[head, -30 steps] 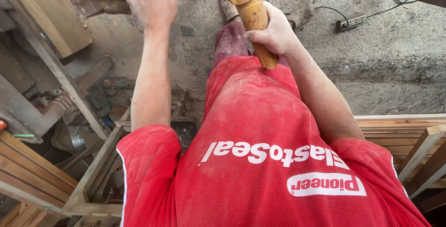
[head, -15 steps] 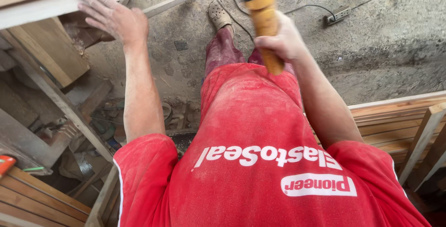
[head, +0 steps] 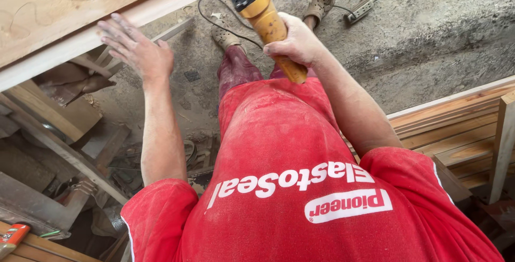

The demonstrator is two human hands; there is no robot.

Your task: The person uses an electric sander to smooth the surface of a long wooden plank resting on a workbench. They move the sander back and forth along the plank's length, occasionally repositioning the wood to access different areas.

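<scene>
My right hand is shut around the yellow handle of a power tool with a black head, held out in front of my red shirt. The tool's black cable trails over the ground. My left hand is open with dusty fingers spread, just below the edge of a large pale wooden plank at the top left; whether it touches the edge is unclear. My dusty shoes stand on the concrete floor below.
A power strip lies on the grey floor at the top right. Stacked wooden frames stand at the right. Scrap boards and metal pieces crowd the left. An orange-handled tool lies at the bottom left.
The plank has come into view at the top left. My left hand has shifted left, ending just under the plank's edge. The tool has tilted with its head toward the plank.
</scene>
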